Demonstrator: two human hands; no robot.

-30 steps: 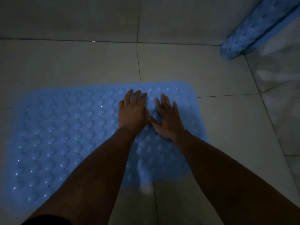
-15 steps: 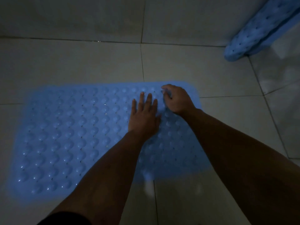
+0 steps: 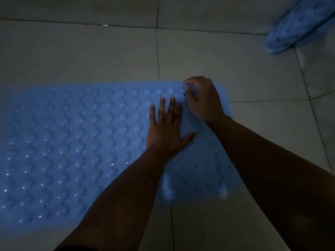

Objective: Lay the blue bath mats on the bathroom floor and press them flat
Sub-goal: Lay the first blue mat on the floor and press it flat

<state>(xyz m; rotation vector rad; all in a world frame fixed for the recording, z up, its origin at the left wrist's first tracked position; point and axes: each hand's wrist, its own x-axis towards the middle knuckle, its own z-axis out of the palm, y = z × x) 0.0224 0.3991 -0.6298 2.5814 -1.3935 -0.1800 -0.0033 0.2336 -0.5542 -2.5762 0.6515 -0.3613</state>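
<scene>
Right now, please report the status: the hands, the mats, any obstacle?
Left hand flat on laid mat, fingers spread. Right hand curled at its far edge, grip unclear. Second mat not laid, far right. Tile floor around it bare.

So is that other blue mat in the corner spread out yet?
No. The second mat looks bundled or rolled at the top right, off the mat lying spread on the floor tiles.

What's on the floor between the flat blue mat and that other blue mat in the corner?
Nothing: in the head view only bare grey floor tiles separate the flat mat from the second mat.
</scene>
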